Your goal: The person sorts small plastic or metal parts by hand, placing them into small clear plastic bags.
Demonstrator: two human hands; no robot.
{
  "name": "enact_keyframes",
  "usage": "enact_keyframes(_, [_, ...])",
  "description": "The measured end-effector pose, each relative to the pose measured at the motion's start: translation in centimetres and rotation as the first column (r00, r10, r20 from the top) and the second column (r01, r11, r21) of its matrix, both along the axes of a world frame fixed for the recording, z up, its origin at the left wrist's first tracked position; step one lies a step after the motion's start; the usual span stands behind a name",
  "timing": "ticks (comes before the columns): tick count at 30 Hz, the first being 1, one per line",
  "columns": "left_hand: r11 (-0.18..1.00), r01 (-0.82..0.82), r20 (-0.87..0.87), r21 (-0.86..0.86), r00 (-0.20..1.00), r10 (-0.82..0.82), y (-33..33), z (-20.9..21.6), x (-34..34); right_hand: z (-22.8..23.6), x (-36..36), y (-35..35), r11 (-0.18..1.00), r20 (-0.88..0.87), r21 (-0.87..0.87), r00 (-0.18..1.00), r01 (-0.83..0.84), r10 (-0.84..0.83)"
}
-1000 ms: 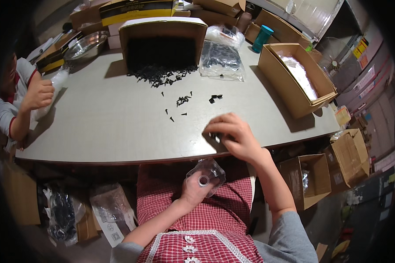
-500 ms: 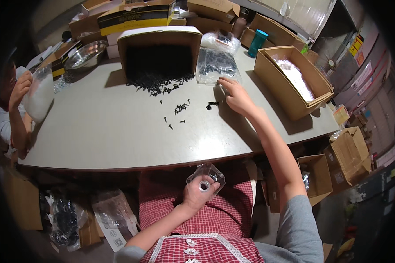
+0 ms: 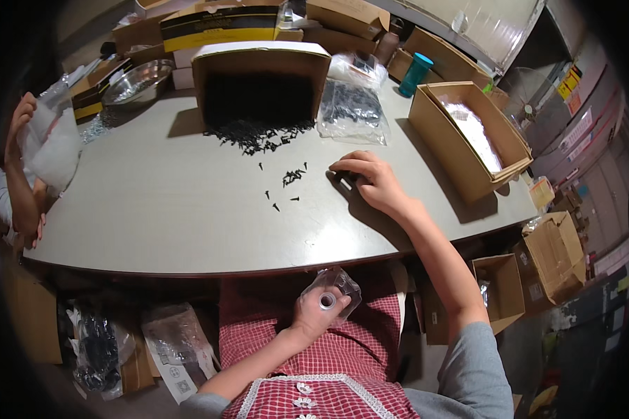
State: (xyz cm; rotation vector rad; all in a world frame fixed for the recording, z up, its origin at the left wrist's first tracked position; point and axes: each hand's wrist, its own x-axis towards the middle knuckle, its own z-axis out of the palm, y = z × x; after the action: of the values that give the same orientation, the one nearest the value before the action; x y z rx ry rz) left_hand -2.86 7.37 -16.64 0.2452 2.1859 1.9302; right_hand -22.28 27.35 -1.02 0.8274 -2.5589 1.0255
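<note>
My left hand [image 3: 318,307], low in front of the apron, is closed around a clear plastic bag [image 3: 346,292]. A pale ring-shaped piece [image 3: 327,301] shows at its thumb. On the table, my right hand [image 3: 374,180] arches over a few small black pieces [image 3: 344,177]. Its fingers and thumb are apart above them, and the fingers partly hide the pieces. Left of that hand lies a small group of black screws [image 3: 293,178], with several single screws around it. A big heap of black screws [image 3: 258,136] spills from a carton [image 3: 258,50] lying on its side.
An open cardboard box [image 3: 461,143] stands at the right, near a teal bottle [image 3: 416,75]. A bag of black parts [image 3: 353,112] lies beside the carton. A metal bowl [image 3: 141,84] sits back left. At the left edge, another person's hand [image 3: 22,115] grips a plastic bag [image 3: 52,143].
My right hand has come down and nearer, from beyond the small black pieces to over them. My left hand keeps hold of the plastic bag. The view has shifted slightly.
</note>
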Motion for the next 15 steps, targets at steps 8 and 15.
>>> enact_keyframes(8, [1.000,-0.022,-0.044,-0.013,0.999,0.021,-0.2,1.3,-0.4,1.3,6.3,-1.0,0.987,-0.002,0.061,0.989,-0.150,0.150])
enact_keyframes(15, [0.997,-0.022,-0.225,0.067,0.974,0.036,-0.4,0.9,-0.8,4.2,10.6,-1.9,0.854,0.225,-0.125,0.824,-0.505,0.520])
